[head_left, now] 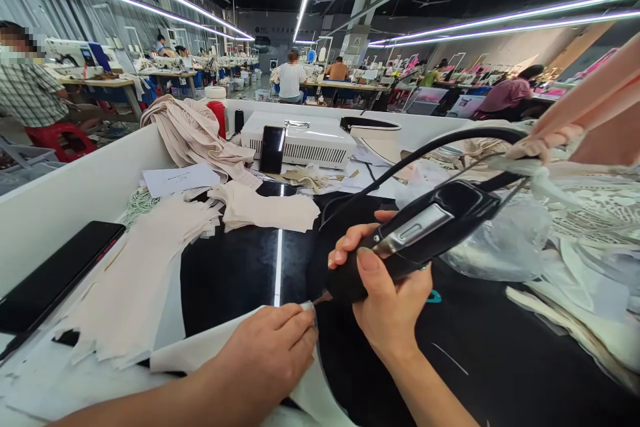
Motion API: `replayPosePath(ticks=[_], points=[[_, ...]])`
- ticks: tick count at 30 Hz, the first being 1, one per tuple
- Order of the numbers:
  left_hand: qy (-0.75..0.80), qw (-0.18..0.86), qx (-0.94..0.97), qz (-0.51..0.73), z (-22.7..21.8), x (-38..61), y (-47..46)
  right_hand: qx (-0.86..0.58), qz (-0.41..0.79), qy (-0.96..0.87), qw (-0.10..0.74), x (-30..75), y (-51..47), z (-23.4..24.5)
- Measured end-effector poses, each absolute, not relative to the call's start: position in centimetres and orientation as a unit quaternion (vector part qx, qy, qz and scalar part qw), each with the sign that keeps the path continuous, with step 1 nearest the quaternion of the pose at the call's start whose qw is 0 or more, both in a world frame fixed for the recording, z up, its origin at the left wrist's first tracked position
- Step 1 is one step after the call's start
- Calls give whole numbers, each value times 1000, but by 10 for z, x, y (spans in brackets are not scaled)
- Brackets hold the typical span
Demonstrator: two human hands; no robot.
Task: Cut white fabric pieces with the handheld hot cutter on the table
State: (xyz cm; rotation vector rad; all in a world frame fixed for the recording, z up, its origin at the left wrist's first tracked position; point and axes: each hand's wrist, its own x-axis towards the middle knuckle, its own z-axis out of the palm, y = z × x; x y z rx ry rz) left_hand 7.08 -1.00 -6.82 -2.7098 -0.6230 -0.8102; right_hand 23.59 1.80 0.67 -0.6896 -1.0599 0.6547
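Note:
My right hand point(385, 293) grips a black corded hand tool point(425, 230) like a pen, its thin tip pointing down-left at the edge of a pale fabric piece point(210, 347). My left hand point(270, 350) lies on that fabric with fingers curled, pressing it against the glossy black worktop point(235, 273) right beside the tool tip. The tool's black cable point(430, 147) arches up and off to the right.
Stacks of cut beige fabric pieces point(135, 273) lie left, a phone point(50, 280) on the white ledge. A white box unit point(305, 140) with another phone point(273, 149) stands behind. Lace and plastic bags point(575, 227) pile at right. Other workers sit at distant sewing tables.

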Motion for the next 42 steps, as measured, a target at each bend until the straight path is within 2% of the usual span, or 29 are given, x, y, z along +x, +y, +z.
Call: replayPosePath(ticks=[42], points=[[-226, 140, -931, -250, -70, 70, -14, -324, 288, -488, 758, 234, 20, 9]])
